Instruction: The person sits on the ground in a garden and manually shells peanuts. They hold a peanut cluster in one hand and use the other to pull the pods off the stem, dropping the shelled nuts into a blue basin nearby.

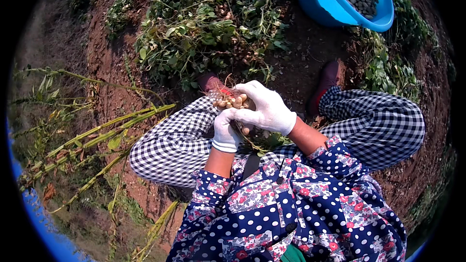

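A cluster of pale peanuts [233, 102] with thin roots is bunched between my two white-gloved hands, above my lap. My left hand [226, 130] is closed around the lower part of the bunch, its fingers up against the other glove. Reaching over from the right, my right hand [267, 109] curls its fingers on the peanuts; its palm side is hidden. Green stems and leaves [274, 140] hang out below the hands toward my lap. A single peanut [246, 130] shows under the gloves.
A blue basin [315, 0] holding many dark greyish pods stands at the far right. Heaped pulled peanut plants [194, 34] lie on the reddish soil ahead. Tall yellow-green stalks [107, 136] lean in from the left. My checked trouser legs are folded on both sides.
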Available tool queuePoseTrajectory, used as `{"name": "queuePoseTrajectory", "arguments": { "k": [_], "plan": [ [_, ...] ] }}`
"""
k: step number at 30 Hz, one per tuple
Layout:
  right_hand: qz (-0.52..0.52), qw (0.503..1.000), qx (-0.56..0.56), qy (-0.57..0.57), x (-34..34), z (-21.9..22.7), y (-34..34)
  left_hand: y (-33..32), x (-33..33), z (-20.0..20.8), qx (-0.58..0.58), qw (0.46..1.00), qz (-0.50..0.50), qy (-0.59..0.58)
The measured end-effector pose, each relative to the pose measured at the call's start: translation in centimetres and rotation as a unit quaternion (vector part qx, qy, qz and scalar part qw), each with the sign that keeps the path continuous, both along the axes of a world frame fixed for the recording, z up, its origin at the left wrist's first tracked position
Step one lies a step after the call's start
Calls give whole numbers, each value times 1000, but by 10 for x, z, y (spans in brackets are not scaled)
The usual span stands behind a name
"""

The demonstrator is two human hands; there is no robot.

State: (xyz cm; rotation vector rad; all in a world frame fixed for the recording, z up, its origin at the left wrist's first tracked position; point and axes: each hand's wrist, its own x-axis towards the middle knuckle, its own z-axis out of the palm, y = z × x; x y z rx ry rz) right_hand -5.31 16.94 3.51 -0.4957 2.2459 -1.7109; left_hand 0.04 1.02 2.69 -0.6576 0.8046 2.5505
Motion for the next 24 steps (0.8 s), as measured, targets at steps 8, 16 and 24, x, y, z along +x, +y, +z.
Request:
{"name": "queuePoseTrajectory", "arguments": {
  "k": [8,16,24],
  "plan": [
    [-57,991,-76,-92,6,-8,-7,4,-1,-5,-230,973,-31,-17],
    [-37,909,-204,-361,2,-1,-4,9,-1,-5,-212,975,-62,-17],
    [-48,729,-445,-518,9,-16,-1,-2,9,-17,22,995,-43,92]
  ]
}}
